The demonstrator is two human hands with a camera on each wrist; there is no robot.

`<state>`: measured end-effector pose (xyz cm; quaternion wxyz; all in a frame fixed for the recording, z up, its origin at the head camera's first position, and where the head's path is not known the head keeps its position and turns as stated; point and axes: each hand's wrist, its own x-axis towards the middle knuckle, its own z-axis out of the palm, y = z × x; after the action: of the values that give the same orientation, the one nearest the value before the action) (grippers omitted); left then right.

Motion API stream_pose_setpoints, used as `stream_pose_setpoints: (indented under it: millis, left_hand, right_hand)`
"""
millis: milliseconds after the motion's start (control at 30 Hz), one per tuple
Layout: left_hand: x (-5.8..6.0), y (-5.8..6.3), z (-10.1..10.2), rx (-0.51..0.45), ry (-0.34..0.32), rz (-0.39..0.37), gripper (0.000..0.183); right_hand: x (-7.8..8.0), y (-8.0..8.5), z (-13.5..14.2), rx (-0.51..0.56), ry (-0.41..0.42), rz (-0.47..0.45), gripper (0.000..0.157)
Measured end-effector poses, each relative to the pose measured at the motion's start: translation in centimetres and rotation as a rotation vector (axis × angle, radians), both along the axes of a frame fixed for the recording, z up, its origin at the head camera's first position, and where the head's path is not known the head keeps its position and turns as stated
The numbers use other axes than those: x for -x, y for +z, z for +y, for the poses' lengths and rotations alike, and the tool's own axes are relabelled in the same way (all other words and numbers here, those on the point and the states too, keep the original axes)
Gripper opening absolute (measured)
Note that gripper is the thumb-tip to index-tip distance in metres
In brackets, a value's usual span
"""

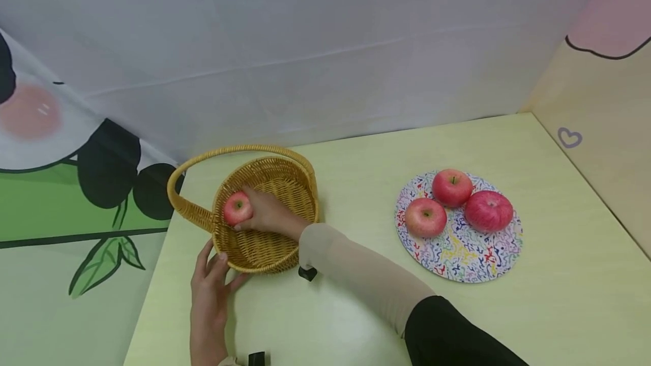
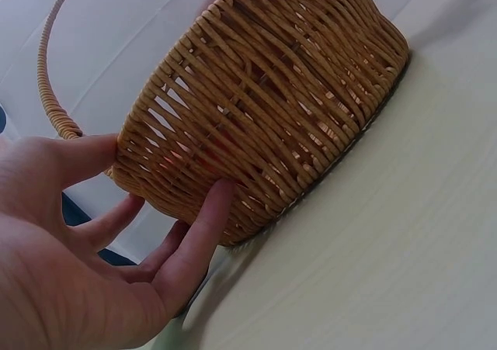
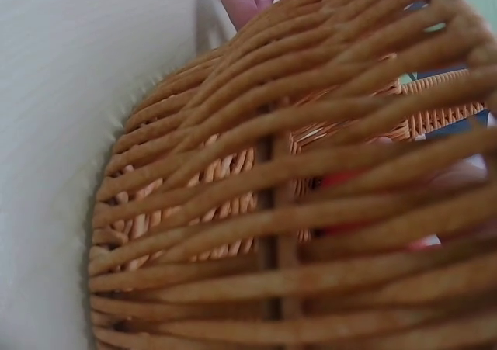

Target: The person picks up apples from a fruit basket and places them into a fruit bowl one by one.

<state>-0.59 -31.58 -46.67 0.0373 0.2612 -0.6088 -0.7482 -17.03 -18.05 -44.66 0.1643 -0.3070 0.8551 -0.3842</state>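
Note:
A round wicker basket (image 1: 274,177) with a tall arched handle stands on the left of the table. Inside it, my right hand (image 1: 267,212) grips a red apple (image 1: 238,208) near the basket's left wall. In the right wrist view the basket's weave (image 3: 256,210) covers most of the scene, with red showing through its gaps. My left hand (image 1: 211,284) touches the outside of the basket at its near left. Its fingers are spread against the woven wall (image 2: 264,109) in the left wrist view, one fingertip close to the rim.
To the right, a round plate (image 1: 458,261) with a colourful scribble pattern bears two apples (image 1: 426,217) (image 1: 452,187) and a darker red, creased round fruit (image 1: 489,211). A pale cloth wall (image 1: 325,72) rises behind the light yellow table (image 1: 356,179), and printed panels flank it.

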Motion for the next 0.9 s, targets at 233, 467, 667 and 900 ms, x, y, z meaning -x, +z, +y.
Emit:
stream_pose_setpoints:
  millis: [233, 467, 667, 900]
  left_hand:
    - [0.02, 0.06, 0.04, -0.002, 0.001, 0.003, 0.061]
    - [0.06, 0.07, 0.01, 0.001, -0.013, 0.001, 0.061]
    - [0.05, 0.05, 0.0, 0.002, -0.011, 0.005, 0.061]
    - [-0.07, 0.01, -0.1, -0.003, -0.009, 0.001, 0.062]
  right_hand:
    - [-0.07, -0.03, -0.14, 0.001, -0.019, 0.011, 0.099]
    - [-0.09, -0.01, 0.01, 0.06, -0.046, -0.019, 0.093]
    - [-0.01, -0.14, -0.04, 0.087, -0.064, -0.023, 0.091]
    - [0.01, -0.23, 0.02, 0.101, -0.099, -0.058, 0.088]
